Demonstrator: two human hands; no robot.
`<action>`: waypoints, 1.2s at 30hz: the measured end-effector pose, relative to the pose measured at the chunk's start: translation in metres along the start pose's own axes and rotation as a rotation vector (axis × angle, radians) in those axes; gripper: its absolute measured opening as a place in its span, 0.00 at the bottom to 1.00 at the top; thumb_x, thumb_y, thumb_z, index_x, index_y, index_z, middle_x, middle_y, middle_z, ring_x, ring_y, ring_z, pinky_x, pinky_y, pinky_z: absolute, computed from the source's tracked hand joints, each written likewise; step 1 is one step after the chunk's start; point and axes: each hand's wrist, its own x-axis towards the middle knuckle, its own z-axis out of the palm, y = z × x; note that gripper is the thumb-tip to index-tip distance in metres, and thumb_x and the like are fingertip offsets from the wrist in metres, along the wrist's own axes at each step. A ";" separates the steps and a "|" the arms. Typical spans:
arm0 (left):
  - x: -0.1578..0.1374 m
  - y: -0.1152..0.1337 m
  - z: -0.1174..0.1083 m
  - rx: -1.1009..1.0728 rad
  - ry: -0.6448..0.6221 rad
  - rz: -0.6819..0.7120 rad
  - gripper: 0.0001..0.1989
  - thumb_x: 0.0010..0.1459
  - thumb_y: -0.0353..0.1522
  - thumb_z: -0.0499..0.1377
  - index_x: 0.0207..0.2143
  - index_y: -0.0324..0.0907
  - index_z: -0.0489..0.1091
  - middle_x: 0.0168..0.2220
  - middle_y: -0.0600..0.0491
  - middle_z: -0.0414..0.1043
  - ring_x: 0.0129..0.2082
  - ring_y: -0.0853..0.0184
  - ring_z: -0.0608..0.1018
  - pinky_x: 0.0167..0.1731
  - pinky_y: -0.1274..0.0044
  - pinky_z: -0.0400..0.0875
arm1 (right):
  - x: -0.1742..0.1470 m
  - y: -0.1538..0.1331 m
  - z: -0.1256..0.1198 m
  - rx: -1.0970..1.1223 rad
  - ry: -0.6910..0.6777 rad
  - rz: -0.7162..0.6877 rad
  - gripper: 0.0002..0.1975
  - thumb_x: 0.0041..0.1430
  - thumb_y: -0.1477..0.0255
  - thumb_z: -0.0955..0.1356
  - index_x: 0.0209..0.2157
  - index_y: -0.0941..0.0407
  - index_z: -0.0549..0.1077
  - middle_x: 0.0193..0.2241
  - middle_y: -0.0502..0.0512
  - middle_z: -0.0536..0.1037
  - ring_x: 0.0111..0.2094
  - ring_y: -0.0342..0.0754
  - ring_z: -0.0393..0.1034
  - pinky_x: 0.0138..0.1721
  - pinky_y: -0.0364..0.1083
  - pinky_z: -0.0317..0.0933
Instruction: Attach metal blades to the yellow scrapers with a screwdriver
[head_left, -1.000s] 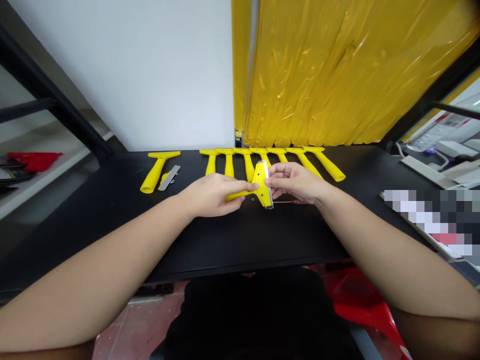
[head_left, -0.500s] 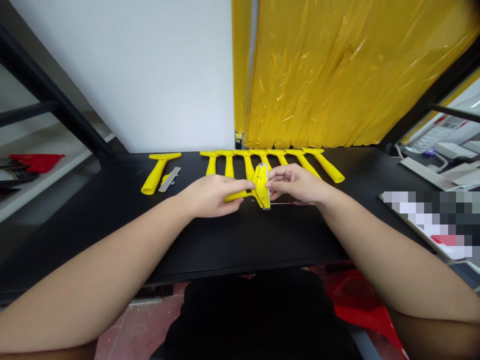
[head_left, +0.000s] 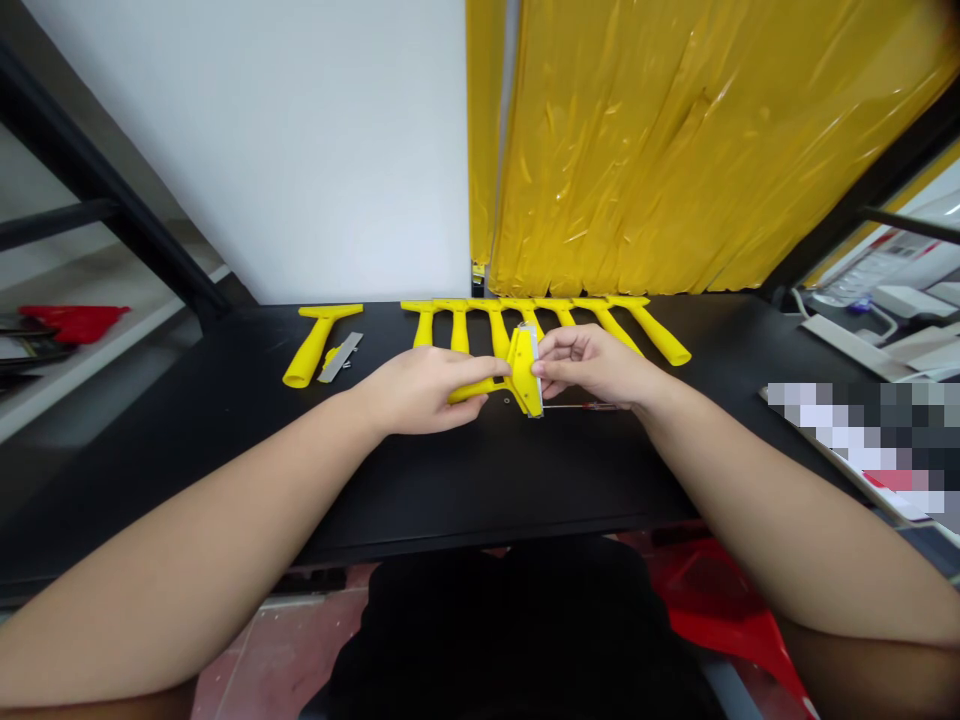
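My left hand (head_left: 442, 390) is closed around the handle of a yellow scraper (head_left: 523, 372) with a metal blade along its head. On the blade side, my right hand (head_left: 574, 362) pinches the head between thumb and fingers. Beneath the right wrist lies a screwdriver (head_left: 592, 406) with a reddish handle, its shaft pointing left. A tiny ring-like part (head_left: 507, 400) rests on the table just below the scraper. Behind my hands, several yellow scraper handles (head_left: 660, 338) form a row, partly hidden by the hands.
At the left of the black table (head_left: 450, 490) lie one more yellow handle (head_left: 311, 350) and a metal blade piece (head_left: 341, 357) with yellow parts. A white panel (head_left: 300, 150) and yellow plastic sheeting (head_left: 637, 150) stand behind. A pixelated flat object (head_left: 870, 450) is at the right.
Almost nothing differs. Both hands keep their hold on the scraper, and the view has shifted very slightly.
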 end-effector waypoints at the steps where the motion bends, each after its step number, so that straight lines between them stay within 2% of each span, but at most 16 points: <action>1: 0.000 0.000 0.000 0.002 0.001 -0.003 0.19 0.68 0.34 0.57 0.59 0.43 0.71 0.42 0.51 0.84 0.35 0.65 0.84 0.34 0.75 0.75 | 0.000 0.000 0.000 -0.003 0.005 0.000 0.20 0.46 0.64 0.84 0.35 0.58 0.78 0.29 0.52 0.84 0.27 0.43 0.80 0.33 0.43 0.79; 10: -0.001 0.002 -0.002 0.010 -0.007 -0.039 0.19 0.68 0.34 0.57 0.59 0.44 0.71 0.41 0.51 0.83 0.34 0.65 0.84 0.34 0.76 0.74 | 0.001 0.002 0.001 -0.030 0.031 -0.049 0.23 0.43 0.65 0.85 0.35 0.56 0.75 0.28 0.50 0.83 0.28 0.46 0.81 0.33 0.45 0.81; 18: -0.001 -0.001 0.000 -0.005 0.025 0.008 0.18 0.68 0.33 0.57 0.58 0.44 0.73 0.41 0.51 0.83 0.34 0.66 0.83 0.34 0.76 0.74 | 0.000 0.000 0.001 -0.049 0.030 -0.044 0.24 0.42 0.66 0.85 0.36 0.56 0.75 0.29 0.50 0.83 0.30 0.47 0.82 0.35 0.47 0.81; 23: -0.001 -0.001 -0.001 0.001 0.025 0.001 0.18 0.68 0.33 0.57 0.58 0.45 0.74 0.41 0.51 0.83 0.33 0.67 0.82 0.33 0.77 0.73 | 0.000 0.000 0.003 -0.041 0.066 -0.085 0.29 0.41 0.67 0.85 0.38 0.54 0.69 0.27 0.47 0.82 0.28 0.47 0.81 0.32 0.47 0.81; 29: -0.001 -0.001 0.000 0.008 0.022 -0.005 0.18 0.68 0.33 0.57 0.59 0.45 0.74 0.41 0.51 0.83 0.33 0.67 0.83 0.34 0.76 0.74 | 0.000 0.003 0.002 -0.108 0.052 -0.144 0.24 0.45 0.65 0.84 0.35 0.55 0.71 0.28 0.48 0.80 0.29 0.45 0.79 0.33 0.46 0.80; 36: -0.001 0.000 -0.001 0.016 0.002 -0.029 0.18 0.68 0.34 0.56 0.59 0.45 0.72 0.41 0.51 0.83 0.35 0.65 0.84 0.34 0.76 0.75 | 0.001 0.003 0.004 -0.114 0.060 -0.141 0.24 0.46 0.63 0.84 0.34 0.55 0.71 0.27 0.48 0.79 0.28 0.45 0.78 0.32 0.45 0.80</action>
